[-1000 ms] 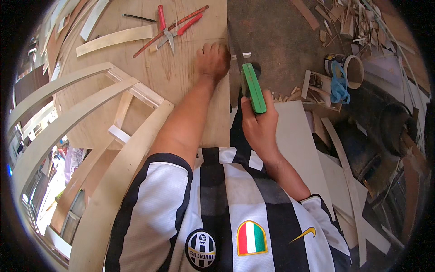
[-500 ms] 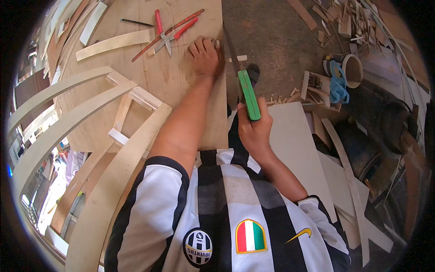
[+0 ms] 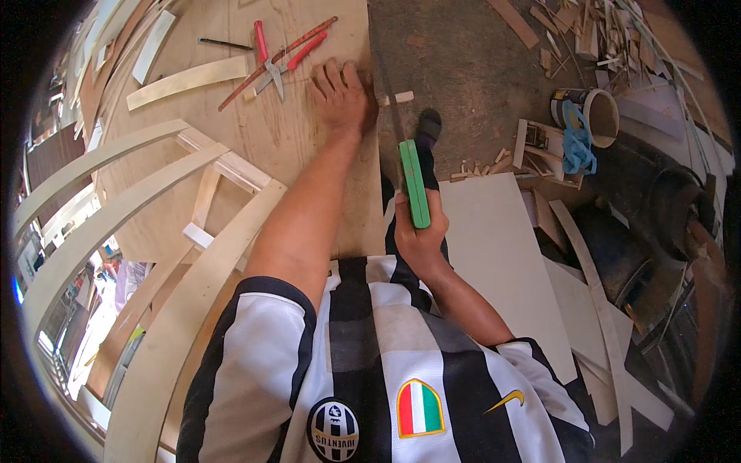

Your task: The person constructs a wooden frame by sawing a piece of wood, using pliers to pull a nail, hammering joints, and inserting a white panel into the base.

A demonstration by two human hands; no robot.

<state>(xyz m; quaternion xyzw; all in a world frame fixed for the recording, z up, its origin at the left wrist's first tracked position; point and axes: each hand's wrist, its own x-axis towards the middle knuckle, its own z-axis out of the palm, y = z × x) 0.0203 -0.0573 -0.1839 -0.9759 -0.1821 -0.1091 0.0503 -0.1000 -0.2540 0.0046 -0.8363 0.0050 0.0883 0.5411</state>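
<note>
My left hand (image 3: 342, 100) rests on the plywood board (image 3: 309, 185) at its right edge, fingers spread. Beside it a small pale wood piece (image 3: 398, 98) sticks out past the edge; whether my hand touches it is hidden. My right hand (image 3: 421, 235) is closed round the green handle of a saw (image 3: 414, 183), whose dark blade runs forward along the board's edge across that piece. Left of my fingers lie red-handled snips (image 3: 274, 69), a long rusty rod (image 3: 239, 91) and a thin black stick (image 3: 224, 42).
Curved wooden slats on a frame (image 3: 116, 197) stand at left. A pale sheet (image 3: 486, 262) lies at lower right, with wood offcuts (image 3: 587, 38), a bucket with a blue bag (image 3: 600, 116) and dark round objects (image 3: 648, 216) beyond. My foot (image 3: 428, 127) shows below the board's edge.
My right hand and the saw have moved back toward my body and slightly left. My left hand appears slightly higher and farther left, along with the board and tools, and its fingers are more spread.
</note>
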